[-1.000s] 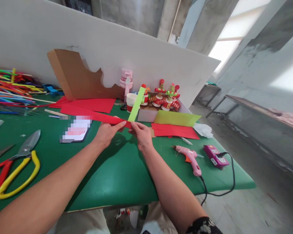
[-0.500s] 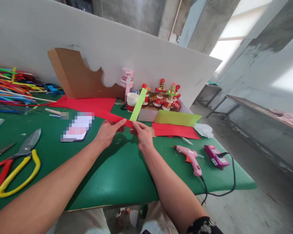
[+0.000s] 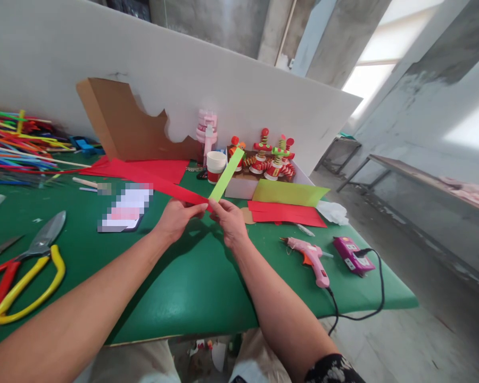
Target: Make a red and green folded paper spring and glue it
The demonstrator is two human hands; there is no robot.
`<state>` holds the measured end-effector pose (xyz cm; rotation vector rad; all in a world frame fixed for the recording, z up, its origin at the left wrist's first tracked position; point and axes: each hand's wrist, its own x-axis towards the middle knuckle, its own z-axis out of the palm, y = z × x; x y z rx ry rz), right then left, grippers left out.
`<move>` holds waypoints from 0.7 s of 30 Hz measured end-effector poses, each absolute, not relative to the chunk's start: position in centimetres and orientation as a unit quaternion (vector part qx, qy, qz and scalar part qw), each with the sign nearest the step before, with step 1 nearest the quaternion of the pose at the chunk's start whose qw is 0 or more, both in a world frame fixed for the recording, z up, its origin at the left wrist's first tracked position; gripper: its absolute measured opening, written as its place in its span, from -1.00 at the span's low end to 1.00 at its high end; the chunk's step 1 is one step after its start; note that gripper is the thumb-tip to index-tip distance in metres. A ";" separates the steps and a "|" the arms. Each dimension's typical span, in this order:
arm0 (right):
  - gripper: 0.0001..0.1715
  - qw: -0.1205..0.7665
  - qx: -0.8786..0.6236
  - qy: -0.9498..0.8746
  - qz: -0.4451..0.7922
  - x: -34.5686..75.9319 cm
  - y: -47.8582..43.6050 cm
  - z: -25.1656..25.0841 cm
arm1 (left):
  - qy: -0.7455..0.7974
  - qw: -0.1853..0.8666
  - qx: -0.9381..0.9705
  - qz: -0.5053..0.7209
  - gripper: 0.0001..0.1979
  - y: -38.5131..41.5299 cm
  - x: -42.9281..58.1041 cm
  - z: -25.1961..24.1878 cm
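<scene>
Above the green table (image 3: 191, 287), my left hand (image 3: 175, 218) pinches the near end of a long red paper strip (image 3: 151, 183) that runs back to the left. My right hand (image 3: 229, 221) pinches the lower end of a light green paper strip (image 3: 226, 174) that points up and away. The two strips meet at a right angle between my fingertips, the green one crossing the red. Both hands are closed on the joint, thumbs on top.
Large scissors with yellow and red handles (image 3: 24, 266) lie at the left. A pink glue gun (image 3: 309, 258) and its corded plug box (image 3: 349, 255) lie at the right. Red and green paper sheets (image 3: 287, 205), a paper cup (image 3: 215, 166), finished paper figures (image 3: 271, 159), cardboard (image 3: 123, 125) and coloured sticks (image 3: 16, 149) stand behind.
Both hands have shifted slightly left with the crossed strips. The green strip's far end has swung a little to the right and the red strip has lifted.
</scene>
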<state>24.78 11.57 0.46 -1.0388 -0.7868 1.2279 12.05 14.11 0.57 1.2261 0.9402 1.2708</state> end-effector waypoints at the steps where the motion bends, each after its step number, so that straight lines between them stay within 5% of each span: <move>1: -0.70 0.627 -0.451 -0.350 0.531 24.8 11.6 0.4 | 0.399 0.534 0.526 0.528 -0.73 14.1 12.1 0.6; 10: -0.71 0.653 -0.423 -0.322 0.539 24.7 11.7 -0.1 | 0.402 0.503 0.568 0.512 -0.74 13.8 12.3 1.0; 16: -0.47 0.598 -0.461 -0.325 0.570 24.6 11.6 0.6 | 0.398 0.560 0.460 0.563 -0.74 14.5 11.7 1.1; 21: -0.63 0.586 -0.451 -0.424 0.523 24.5 11.4 0.2 | 0.392 0.588 0.437 0.557 -0.71 14.3 11.8 1.3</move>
